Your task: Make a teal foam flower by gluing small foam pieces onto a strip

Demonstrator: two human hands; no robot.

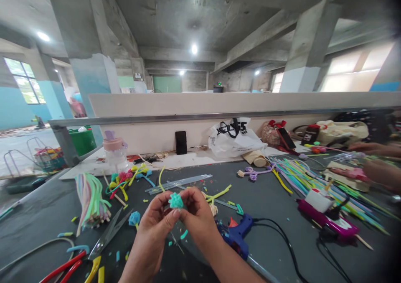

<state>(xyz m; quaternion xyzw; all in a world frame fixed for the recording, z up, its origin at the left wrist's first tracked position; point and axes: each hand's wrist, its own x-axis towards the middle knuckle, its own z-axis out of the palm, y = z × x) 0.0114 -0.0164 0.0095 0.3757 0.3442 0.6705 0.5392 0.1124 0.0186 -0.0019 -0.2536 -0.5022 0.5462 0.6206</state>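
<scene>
Just above the dark tabletop, a small turquoise flower head (176, 200) of fuzzy chenille stem is pinched between both my hands. My left hand (156, 218) grips it from the left, with thumb and fingertips closed. From the other side my right hand (198, 212) presses its fingers on it; its underside is hidden. A blue fuzzy flower (134, 219) lies left of my left wrist. Open scissors (105, 238) with red and yellow handles rest at the lower left. A blue hot glue gun (239, 235) lies right of my right hand.
Chenille stems (92, 199) lie bundled at left, with more (293, 182) at right. Clear glue sticks (178, 183), a phone (181, 143), a bottle (115, 151) and a white bag (233, 138) stand or lie further back. A magenta device (327, 220) and another person's hand (380, 172) are at right.
</scene>
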